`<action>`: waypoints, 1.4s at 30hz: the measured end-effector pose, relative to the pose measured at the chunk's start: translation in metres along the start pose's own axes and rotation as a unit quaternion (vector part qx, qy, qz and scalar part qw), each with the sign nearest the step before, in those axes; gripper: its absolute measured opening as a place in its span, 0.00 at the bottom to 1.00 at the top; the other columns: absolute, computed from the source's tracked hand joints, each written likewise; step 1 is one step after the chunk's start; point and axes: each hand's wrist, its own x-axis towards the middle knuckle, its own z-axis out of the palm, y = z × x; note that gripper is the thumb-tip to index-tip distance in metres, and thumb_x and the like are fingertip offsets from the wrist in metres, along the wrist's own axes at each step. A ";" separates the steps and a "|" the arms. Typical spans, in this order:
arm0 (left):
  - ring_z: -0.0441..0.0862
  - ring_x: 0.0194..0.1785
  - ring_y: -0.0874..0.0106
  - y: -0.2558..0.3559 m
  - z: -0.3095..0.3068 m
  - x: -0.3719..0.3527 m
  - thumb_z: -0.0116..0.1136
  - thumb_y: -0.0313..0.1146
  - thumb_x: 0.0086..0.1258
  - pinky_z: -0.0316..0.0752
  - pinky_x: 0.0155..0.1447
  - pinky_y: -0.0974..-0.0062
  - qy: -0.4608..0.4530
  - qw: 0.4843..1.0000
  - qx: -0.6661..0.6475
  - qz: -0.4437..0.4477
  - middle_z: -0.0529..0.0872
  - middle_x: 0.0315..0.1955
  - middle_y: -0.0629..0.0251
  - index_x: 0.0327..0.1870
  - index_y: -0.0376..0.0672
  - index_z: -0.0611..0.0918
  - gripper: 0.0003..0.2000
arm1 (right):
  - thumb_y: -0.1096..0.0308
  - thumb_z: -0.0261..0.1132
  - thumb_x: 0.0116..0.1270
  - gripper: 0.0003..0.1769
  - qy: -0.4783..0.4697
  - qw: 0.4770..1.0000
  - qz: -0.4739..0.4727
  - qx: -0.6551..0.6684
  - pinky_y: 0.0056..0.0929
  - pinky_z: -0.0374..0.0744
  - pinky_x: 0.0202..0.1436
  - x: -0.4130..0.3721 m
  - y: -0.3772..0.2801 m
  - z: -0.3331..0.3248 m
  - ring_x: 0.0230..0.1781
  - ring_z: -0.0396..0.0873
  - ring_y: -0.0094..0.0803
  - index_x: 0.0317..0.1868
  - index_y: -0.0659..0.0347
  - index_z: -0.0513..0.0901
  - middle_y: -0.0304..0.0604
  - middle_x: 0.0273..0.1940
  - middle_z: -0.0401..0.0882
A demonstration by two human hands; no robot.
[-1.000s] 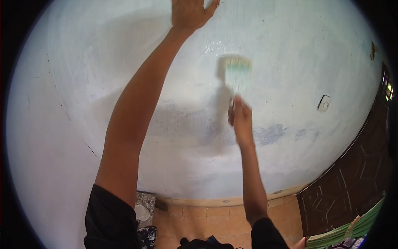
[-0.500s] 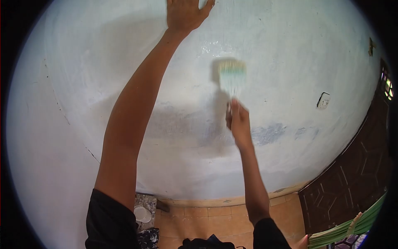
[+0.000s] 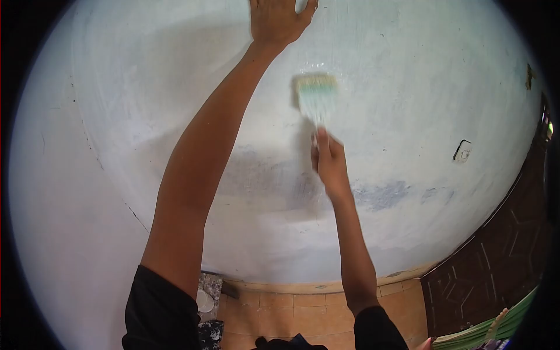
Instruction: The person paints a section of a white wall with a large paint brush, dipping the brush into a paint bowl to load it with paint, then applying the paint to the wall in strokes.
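My right hand (image 3: 331, 160) is closed round the handle of a wide paintbrush (image 3: 318, 99), its bristles pointing up at the wall (image 3: 262, 204). The brush is white and pale green, slightly blurred, and its bristle tips lie against or very near the wall. Wet, shiny spots show just above the bristles. Higher up and to the left, my left hand (image 3: 279, 20) rests against the wall with the thumb spread out; its fingertips are cut off by the top edge. Bluish-grey patches (image 3: 382, 195) mark the wall to the right of my right wrist.
A white wall switch or socket (image 3: 463, 151) is at the right. Beyond it stands a dark carved door (image 3: 478, 268), with green cloth (image 3: 501, 326) at the lower right. Below are orange floor tiles (image 3: 280, 315) and a stained stand (image 3: 213, 286) bearing a white round lid or container (image 3: 205, 301).
The brush has moved slightly up and to the left on the wall with my right hand. My left hand appears a little further right and lower as the view shifts.
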 end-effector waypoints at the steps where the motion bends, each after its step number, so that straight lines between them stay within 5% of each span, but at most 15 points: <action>1: 0.67 0.67 0.51 0.000 0.000 0.000 0.62 0.44 0.68 0.57 0.73 0.43 0.001 1.000 0.005 -0.001 0.76 0.57 0.53 0.55 0.45 0.80 0.19 | 0.44 0.45 0.81 0.29 -0.006 0.999 -0.031 -0.020 0.23 0.59 0.23 0.016 -0.009 0.005 0.18 0.57 0.17 0.26 0.57 0.68 0.29 0.18 0.59; 6: 0.66 0.69 0.51 -0.029 -0.024 0.005 0.62 0.44 0.68 0.56 0.73 0.42 -0.047 0.997 0.013 0.064 0.77 0.57 0.55 0.54 0.48 0.81 0.17 | 0.44 0.45 0.81 0.29 -0.005 0.999 0.051 0.007 0.23 0.59 0.22 -0.030 0.069 0.018 0.17 0.58 0.18 0.26 0.58 0.67 0.31 0.17 0.61; 9: 0.65 0.69 0.51 -0.065 -0.026 0.018 0.63 0.44 0.68 0.55 0.73 0.42 -0.011 0.997 0.027 0.075 0.76 0.59 0.54 0.55 0.48 0.81 0.18 | 0.43 0.48 0.80 0.26 -0.013 0.992 0.118 0.048 0.18 0.55 0.16 -0.061 0.052 0.023 0.15 0.54 0.13 0.28 0.52 0.68 0.26 0.18 0.58; 12: 0.64 0.70 0.52 -0.073 -0.024 0.014 0.62 0.44 0.69 0.54 0.74 0.42 0.036 0.998 0.041 0.040 0.72 0.61 0.54 0.58 0.47 0.79 0.20 | 0.43 0.47 0.80 0.26 0.017 0.999 -0.031 0.019 0.18 0.54 0.16 -0.012 -0.004 0.037 0.14 0.54 0.13 0.28 0.53 0.68 0.26 0.17 0.58; 16: 0.64 0.70 0.52 -0.073 -0.033 0.011 0.62 0.44 0.69 0.54 0.74 0.43 0.010 0.999 0.027 0.044 0.72 0.60 0.53 0.59 0.46 0.78 0.21 | 0.43 0.48 0.80 0.26 -0.008 0.999 -0.024 0.023 0.18 0.57 0.17 0.026 0.009 0.059 0.15 0.54 0.14 0.29 0.53 0.68 0.27 0.18 0.59; 21: 0.64 0.69 0.53 -0.076 -0.033 0.011 0.62 0.45 0.69 0.54 0.74 0.43 0.018 1.000 0.010 0.012 0.72 0.60 0.53 0.59 0.46 0.78 0.21 | 0.44 0.49 0.80 0.25 -0.007 0.999 0.034 0.023 0.17 0.58 0.17 -0.042 0.081 0.070 0.15 0.57 0.13 0.28 0.52 0.68 0.26 0.18 0.60; 27: 0.65 0.68 0.53 -0.078 -0.032 0.010 0.62 0.45 0.68 0.55 0.73 0.44 0.023 0.999 0.001 0.029 0.74 0.58 0.53 0.57 0.45 0.79 0.21 | 0.45 0.49 0.80 0.25 0.000 0.999 -0.042 0.018 0.18 0.56 0.17 0.026 -0.018 0.074 0.15 0.53 0.13 0.30 0.54 0.70 0.25 0.18 0.57; 33: 0.65 0.68 0.54 -0.076 -0.034 0.011 0.62 0.47 0.68 0.56 0.73 0.45 0.011 1.000 -0.007 0.015 0.74 0.58 0.53 0.56 0.44 0.80 0.21 | 0.45 0.44 0.81 0.29 0.004 0.999 0.038 -0.004 0.23 0.62 0.22 -0.035 0.059 0.081 0.17 0.60 0.18 0.25 0.55 0.67 0.29 0.17 0.58; 35: 0.65 0.68 0.54 -0.076 -0.036 0.015 0.62 0.47 0.68 0.56 0.74 0.45 0.007 1.000 -0.008 0.012 0.74 0.58 0.53 0.56 0.43 0.80 0.21 | 0.43 0.49 0.79 0.26 -0.009 0.996 0.086 0.019 0.18 0.57 0.16 -0.052 0.051 0.078 0.14 0.55 0.13 0.27 0.51 0.68 0.25 0.17 0.57; 37: 0.65 0.68 0.54 -0.072 -0.035 0.014 0.62 0.46 0.68 0.56 0.74 0.45 -0.003 1.000 -0.005 0.000 0.74 0.59 0.53 0.56 0.42 0.80 0.21 | 0.43 0.49 0.80 0.26 0.032 0.999 -0.028 0.003 0.17 0.55 0.16 -0.030 0.029 0.081 0.15 0.53 0.12 0.27 0.51 0.68 0.24 0.17 0.56; 42: 0.64 0.69 0.54 -0.076 -0.036 0.010 0.62 0.46 0.68 0.55 0.74 0.45 -0.014 1.000 -0.014 0.016 0.73 0.59 0.52 0.57 0.42 0.80 0.21 | 0.43 0.49 0.80 0.25 0.011 0.998 0.013 0.053 0.19 0.53 0.17 0.021 -0.017 0.084 0.15 0.53 0.13 0.27 0.51 0.67 0.25 0.18 0.56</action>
